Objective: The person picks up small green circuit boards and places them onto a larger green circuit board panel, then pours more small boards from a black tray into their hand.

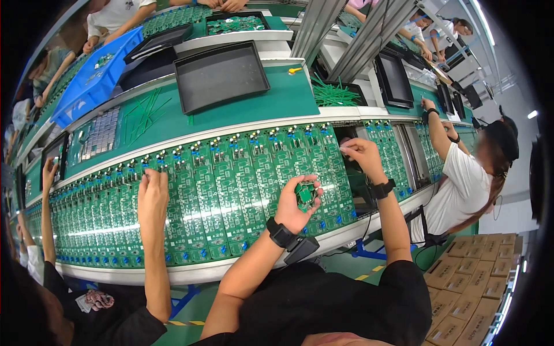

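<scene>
My left hand (293, 209) is cupped palm up over the row of long green circuit boards (231, 196), its fingers curled round a handful of small green circuit boards (305, 195). My right hand (365, 157) is to the right, above a dark gap (356, 187) in the row. Its thumb and fingertips are pinched together; any piece between them is too small to make out. Blue and dark parts stand along the far edge of the long boards. Each of my wrists wears a black band, and a black box hangs by the left one.
A co-worker's hand (153, 193) touches the boards at left; another person (470, 190) works at right. Beyond the line are a black tray (222, 75), green strips (334, 93), a blue bin (95, 78) and a metal post (369, 40). Cardboard boxes (470, 282) are stacked at lower right.
</scene>
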A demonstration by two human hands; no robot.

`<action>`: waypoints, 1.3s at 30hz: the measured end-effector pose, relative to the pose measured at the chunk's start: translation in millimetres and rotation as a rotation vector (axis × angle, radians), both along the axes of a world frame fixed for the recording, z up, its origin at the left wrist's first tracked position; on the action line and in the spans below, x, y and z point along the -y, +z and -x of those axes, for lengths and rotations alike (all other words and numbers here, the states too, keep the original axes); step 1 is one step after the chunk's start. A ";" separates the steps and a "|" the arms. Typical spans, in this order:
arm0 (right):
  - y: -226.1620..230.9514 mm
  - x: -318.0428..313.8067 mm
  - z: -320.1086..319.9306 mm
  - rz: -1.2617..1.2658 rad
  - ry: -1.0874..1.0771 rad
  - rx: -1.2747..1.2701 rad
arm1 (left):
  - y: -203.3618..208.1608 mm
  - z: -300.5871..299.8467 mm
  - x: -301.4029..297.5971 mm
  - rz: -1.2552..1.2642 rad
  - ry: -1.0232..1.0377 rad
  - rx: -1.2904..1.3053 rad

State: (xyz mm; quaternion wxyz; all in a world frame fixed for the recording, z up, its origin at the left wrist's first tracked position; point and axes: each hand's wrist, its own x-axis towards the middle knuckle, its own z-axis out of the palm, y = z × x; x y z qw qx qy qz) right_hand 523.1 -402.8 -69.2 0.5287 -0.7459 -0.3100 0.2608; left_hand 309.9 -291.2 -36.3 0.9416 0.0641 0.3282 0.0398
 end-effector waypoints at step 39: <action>-16.3 -37.0 2.9 0.109 -0.057 0.491 | -11.0 9.8 0.6 0.023 0.039 0.016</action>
